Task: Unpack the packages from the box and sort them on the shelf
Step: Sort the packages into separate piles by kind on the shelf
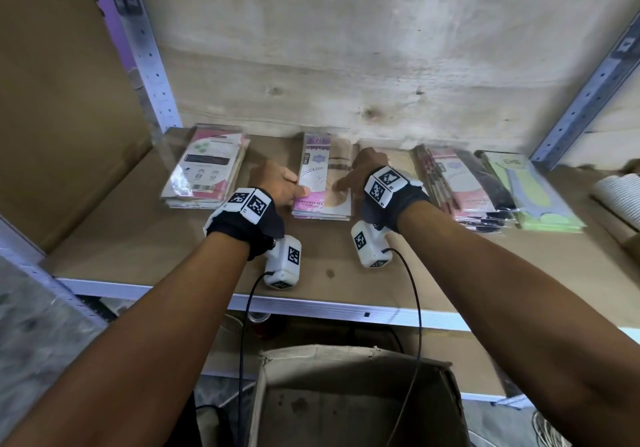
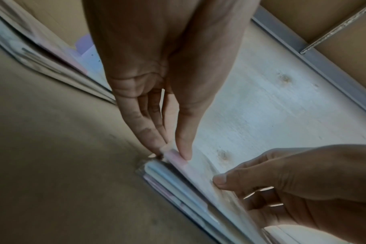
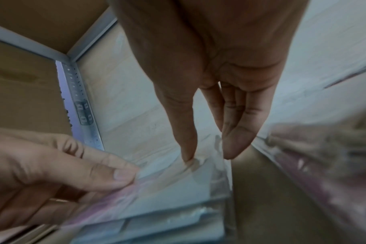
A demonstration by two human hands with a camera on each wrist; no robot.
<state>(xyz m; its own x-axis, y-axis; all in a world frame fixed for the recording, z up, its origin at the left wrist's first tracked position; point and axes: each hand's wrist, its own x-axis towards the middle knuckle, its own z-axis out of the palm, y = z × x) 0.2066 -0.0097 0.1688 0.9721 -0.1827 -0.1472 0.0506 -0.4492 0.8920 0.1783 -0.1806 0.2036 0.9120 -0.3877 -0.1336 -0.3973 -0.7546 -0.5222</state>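
Note:
Several stacks of flat insole packages lie in a row on the brown shelf. My hands hold the middle package stack, which has a pink and white top pack. The left hand pinches its left edge, thumb on top, and the left wrist view shows the thumb and fingers of this left hand meeting on the pack's corner. The right hand holds the right edge. Up close the right hand has its thumb on top of the pack and its fingers down the side. The cardboard box stands open below, its inside bare where visible.
A pink stack lies to the left, and pink-black and green stacks to the right. White ribbed cups sit far right. Metal uprights frame the bay, with a plywood back wall behind. Bare shelf runs along the front edge.

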